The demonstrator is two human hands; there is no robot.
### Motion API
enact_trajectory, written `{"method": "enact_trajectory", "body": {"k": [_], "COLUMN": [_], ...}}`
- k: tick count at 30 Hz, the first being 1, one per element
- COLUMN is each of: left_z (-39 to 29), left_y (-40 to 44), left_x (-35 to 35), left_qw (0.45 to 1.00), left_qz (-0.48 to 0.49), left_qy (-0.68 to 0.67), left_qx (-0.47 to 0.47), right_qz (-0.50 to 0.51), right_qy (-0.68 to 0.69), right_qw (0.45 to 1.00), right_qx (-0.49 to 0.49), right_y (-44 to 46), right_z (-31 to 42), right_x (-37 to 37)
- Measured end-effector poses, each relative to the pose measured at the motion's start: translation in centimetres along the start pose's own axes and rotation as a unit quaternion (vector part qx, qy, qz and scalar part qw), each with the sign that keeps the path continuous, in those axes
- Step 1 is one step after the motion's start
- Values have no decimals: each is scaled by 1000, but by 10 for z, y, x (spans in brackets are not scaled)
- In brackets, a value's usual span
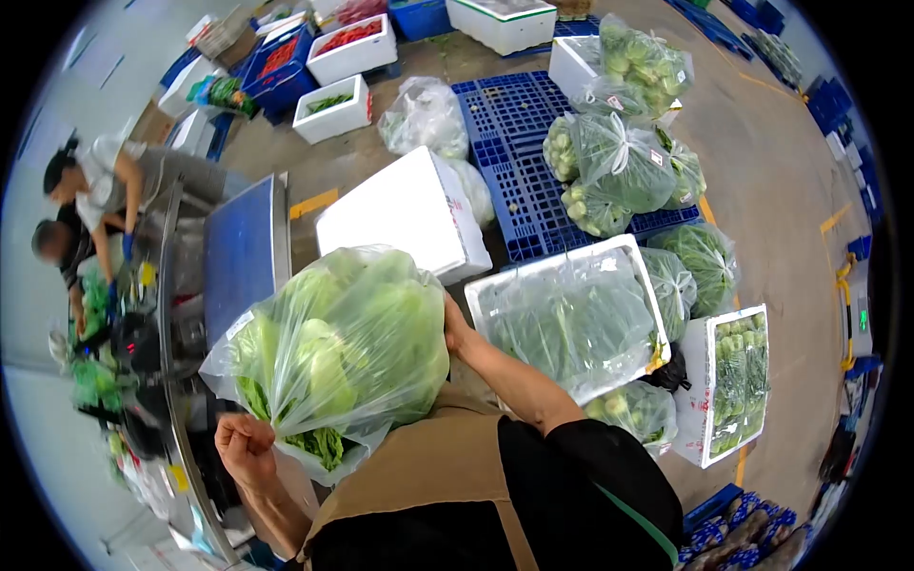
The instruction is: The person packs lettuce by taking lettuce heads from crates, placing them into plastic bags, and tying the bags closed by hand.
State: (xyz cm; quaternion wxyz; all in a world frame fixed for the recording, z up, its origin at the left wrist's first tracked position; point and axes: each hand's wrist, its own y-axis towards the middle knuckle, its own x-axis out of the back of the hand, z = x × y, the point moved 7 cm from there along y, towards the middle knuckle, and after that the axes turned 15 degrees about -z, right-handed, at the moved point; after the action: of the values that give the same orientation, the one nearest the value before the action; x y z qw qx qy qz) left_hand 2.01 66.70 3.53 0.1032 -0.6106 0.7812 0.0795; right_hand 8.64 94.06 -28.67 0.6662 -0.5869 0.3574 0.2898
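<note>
A large clear plastic bag point(352, 333) full of light green leafy heads is held up in front of my body. My left hand point(246, 445) is closed beside the bag's gathered lower-left part; what its fingers hold, if anything, is too small to tell. My right hand point(459, 325) presses against the bag's right side, its fingers partly hidden behind the plastic. Behind the bag is a white foam box point(400, 209) with its plain face up. To the right, an open foam box point(633, 255) holds greens under clear plastic.
A blue pallet point(519, 143) carries several bagged vegetables point(624, 162). At the right stands a foam box of wrapped greens point(738, 381). A metal-edged blue table point(243, 257) is at the left, with two people point(105, 186) beyond. Crates point(352, 43) stand at the back.
</note>
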Motion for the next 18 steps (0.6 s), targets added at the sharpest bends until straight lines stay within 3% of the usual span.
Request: {"method": "enact_trajectory", "body": {"k": [4,9,18], "left_z": [31,55,83], "left_y": [121,236,333], "left_x": [-23,-65,-110], "left_qw": [998,989,974], "left_qz": [18,64,156], "left_qy": [36,43,45], "left_qx": [54,126,157], "right_qz": [-77,-85,-74], "right_qy": [20,63,114], "right_qw": [995,983,977], "right_qx": [55,152,163], "right_y": [84,112,131], "right_z": [54,104,143], "right_x": [-31,-65,-98]}}
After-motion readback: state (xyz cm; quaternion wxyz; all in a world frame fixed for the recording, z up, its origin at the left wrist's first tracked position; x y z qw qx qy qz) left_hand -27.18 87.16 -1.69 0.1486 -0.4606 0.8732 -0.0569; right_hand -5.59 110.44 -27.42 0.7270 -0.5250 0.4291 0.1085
